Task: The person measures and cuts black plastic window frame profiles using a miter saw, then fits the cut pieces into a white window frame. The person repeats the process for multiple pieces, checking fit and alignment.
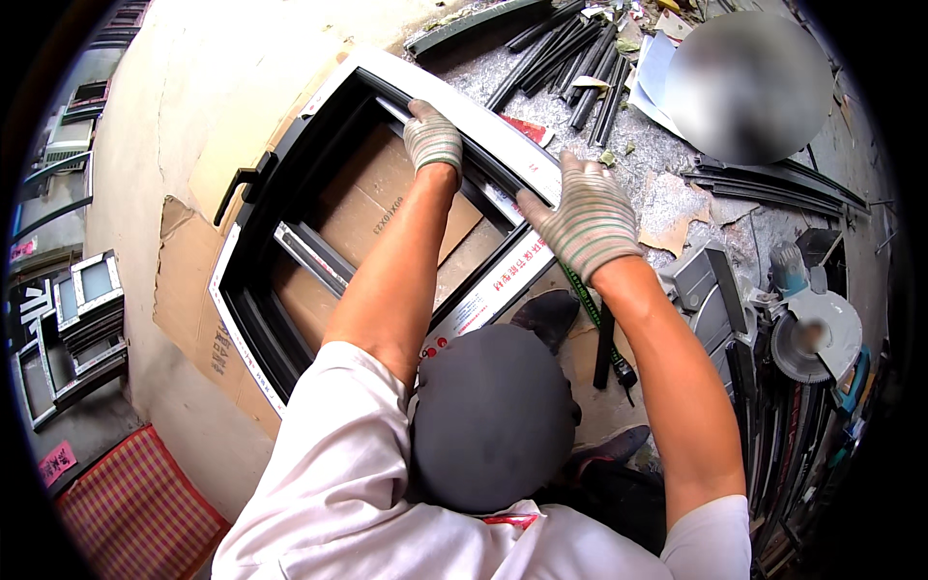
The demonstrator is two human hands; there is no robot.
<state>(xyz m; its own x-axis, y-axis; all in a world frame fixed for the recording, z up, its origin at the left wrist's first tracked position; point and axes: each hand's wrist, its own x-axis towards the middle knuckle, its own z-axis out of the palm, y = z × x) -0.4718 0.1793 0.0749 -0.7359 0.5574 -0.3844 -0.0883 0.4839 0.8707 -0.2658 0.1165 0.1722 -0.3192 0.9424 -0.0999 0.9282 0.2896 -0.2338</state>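
Observation:
A large window frame (503, 159) with white outer faces and black inner channels lies on the floor in front of me. My left hand (432, 140), in a striped knitted glove, is closed over the inner edge of its far rail. At the frame's right corner is my right hand (588, 215), gloved alike. Its thumb rests on the frame's face and the fingers reach over the outer edge; their undersides are hidden. A black handle (242, 188) juts from the left rail. A metal-faced bar (314, 256) crosses the opening.
Cardboard (179, 290) lies under the frame. Dark profile offcuts (570, 63) and scraps litter the floor beyond it. A circular-blade saw (802, 343) stands at right, above long dark profiles (802, 445). Smaller frames (82, 329) and a checked cloth (140, 507) are at left.

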